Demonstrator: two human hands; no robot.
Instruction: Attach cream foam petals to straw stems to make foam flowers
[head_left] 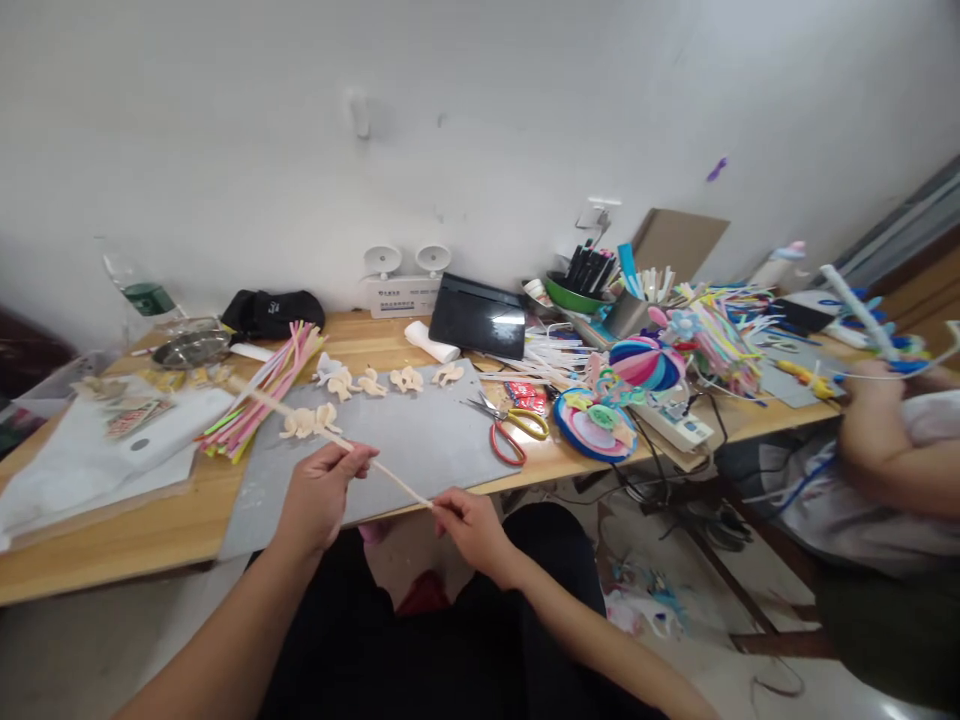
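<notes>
A cream pipe cleaner (397,483) stretches between my two hands above the front edge of the grey mat (420,440). My left hand (321,490) pinches it partway along, and its far length runs up to the left, blurred. At the near end, my right hand (474,530) closes finger and thumb on the tip. Beyond my left hand lies a cream curled fuzzy piece (307,420). Several similar pieces (406,379) form a row along the mat's back. Open scissors (507,425) with red and yellow handles rest at the mat's right.
Left of the mat lies a pink and yellow pipe cleaner bundle (262,390). A black tablet (478,315) leans at the back. A round fuzzy blue craft (596,422) and a power strip (675,425) sit to the right. A co-worker's arm (892,430) is at far right.
</notes>
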